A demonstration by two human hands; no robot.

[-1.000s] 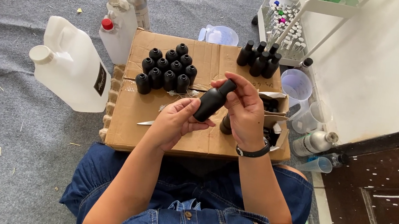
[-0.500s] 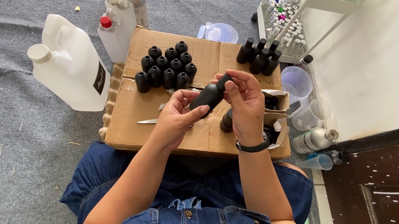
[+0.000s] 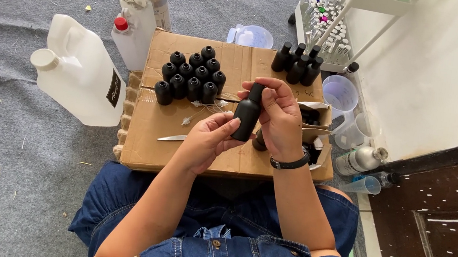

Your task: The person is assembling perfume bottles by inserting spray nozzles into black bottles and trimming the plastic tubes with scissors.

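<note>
A small black bottle (image 3: 247,113) stands nearly upright in the air above a flat cardboard box (image 3: 150,135). My left hand (image 3: 207,140) grips its lower body from below. My right hand (image 3: 276,117) wraps around its upper part, fingers at the neck and cap. Behind the hands, a cluster of several capless black bottles (image 3: 191,75) stands on the cardboard. A second group of capped black bottles (image 3: 298,63) stands at the back right. A thin knife (image 3: 171,137) and a small syringe (image 3: 190,119) lie on the cardboard near my left hand.
A large white jug (image 3: 79,71) lies left of the box, with tall white and silver bottles (image 3: 137,14) behind it. Measuring cups (image 3: 338,93) and a silver bottle (image 3: 359,159) sit at the right. A white rack of vials (image 3: 330,23) stands at the back right beside a wall.
The bottle has turned from a slanted position to nearly upright. Both hands have shifted slightly on it and stay closed around it.
</note>
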